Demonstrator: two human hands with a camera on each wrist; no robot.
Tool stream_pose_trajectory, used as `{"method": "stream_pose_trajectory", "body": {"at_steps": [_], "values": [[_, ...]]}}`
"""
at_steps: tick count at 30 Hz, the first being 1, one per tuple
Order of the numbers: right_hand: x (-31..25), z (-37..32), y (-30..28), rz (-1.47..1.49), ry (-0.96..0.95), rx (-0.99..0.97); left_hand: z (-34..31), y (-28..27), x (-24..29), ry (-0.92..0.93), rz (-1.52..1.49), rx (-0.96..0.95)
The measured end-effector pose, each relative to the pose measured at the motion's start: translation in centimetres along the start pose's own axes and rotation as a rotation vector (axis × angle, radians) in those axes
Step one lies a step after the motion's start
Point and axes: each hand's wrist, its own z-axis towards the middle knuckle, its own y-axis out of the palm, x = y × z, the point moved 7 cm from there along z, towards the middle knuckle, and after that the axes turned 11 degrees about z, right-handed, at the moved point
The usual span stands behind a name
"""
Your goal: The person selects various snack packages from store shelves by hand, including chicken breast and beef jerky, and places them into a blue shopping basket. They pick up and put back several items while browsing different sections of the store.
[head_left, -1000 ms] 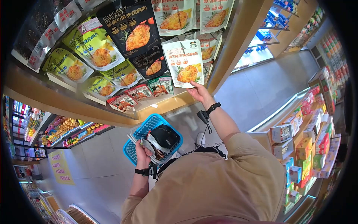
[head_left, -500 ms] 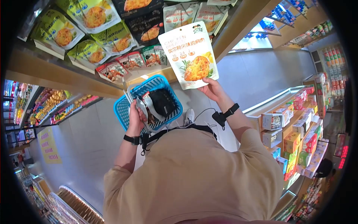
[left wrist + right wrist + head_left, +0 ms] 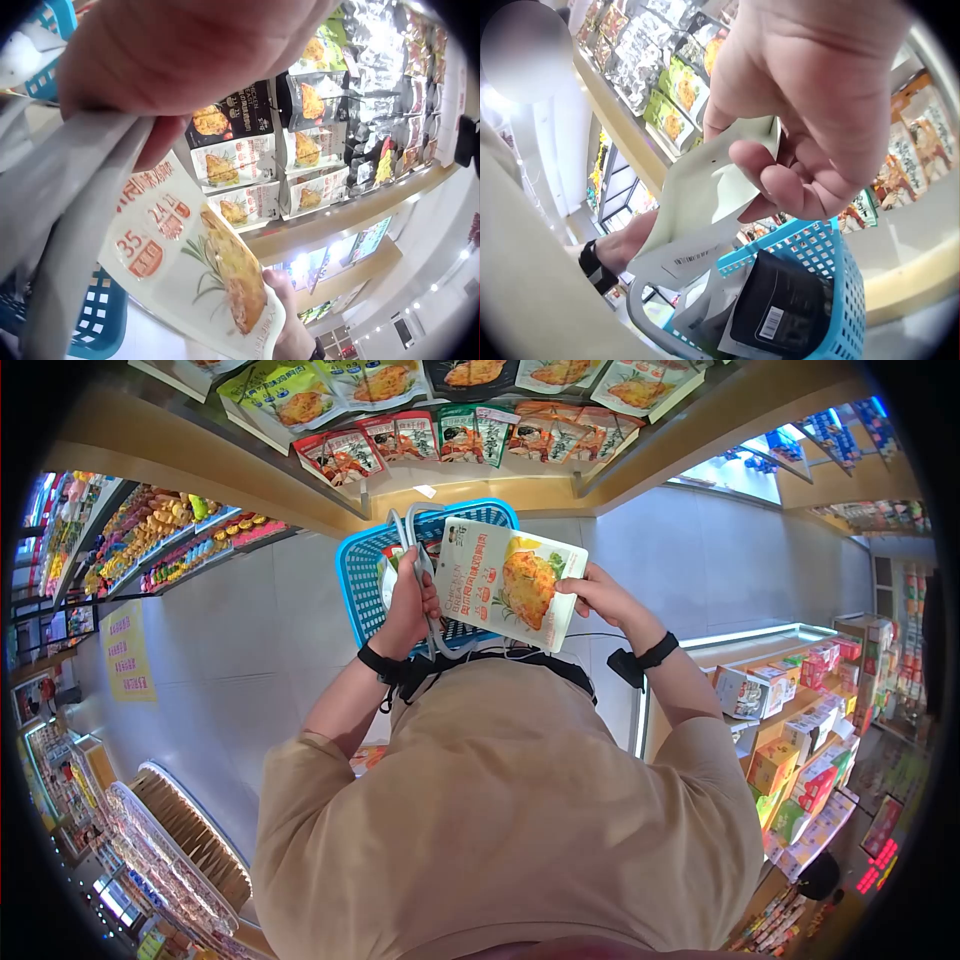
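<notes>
The right hand pinches the bottom end of a white chicken breast pouch, which lies tilted sideways over the right part of a blue basket. Curled round the basket's grey handles is the left hand, close to the pouch's top end. In the left wrist view the handles cross in front of the pouch. From the right wrist view, the pouch's back shows above the basket, where a black pouch and paler packs lie inside.
Ahead stands a shelf with a wooden edge, bearing red and green packets and larger pouches above. On the right are shelves of boxes. A yellow floor sign lies at the left, with a round-ended display below it.
The white pouch has come away from the shelf, down and over the basket, and turned sideways. The left hand and basket handles are now nearer to it. The shelf sits higher in view.
</notes>
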Motion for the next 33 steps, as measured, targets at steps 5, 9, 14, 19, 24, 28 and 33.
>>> {"method": "stream_pose_trajectory", "body": {"at_steps": [5, 9, 14, 19, 24, 28, 33], "values": [[0.1, 3.8, 3.6, 0.002, 0.093, -0.121, -0.8, 0.1, -1.0, -0.017, -0.035, -0.007], [-1.3, 3.5, 5.6, -0.160, 0.056, -0.040, -1.1, -0.2, -1.9, -0.012, -0.028, 0.026], [-5.1, 0.8, 5.5, -0.543, -0.461, 0.078, -1.0, -1.0, -2.8, -0.033, -0.021, 0.049], [-8.9, -1.7, 4.2, -1.059, -0.364, 0.019, -1.0, -1.5, -2.5, -0.053, -0.031, 0.030], [-10.3, -3.1, 5.1, -1.314, -0.690, 0.083, -1.2, -1.5, -2.6, -0.069, -0.020, 0.013], [-9.6, -2.4, 3.7, -1.371, -0.762, 0.092, -1.9, -1.6, -1.9, -0.059, -0.022, 0.015], [-7.3, 0.1, 3.3, -1.455, -0.811, 0.060, -2.4, -1.3, -1.8, -0.056, -0.048, 0.008]]}}
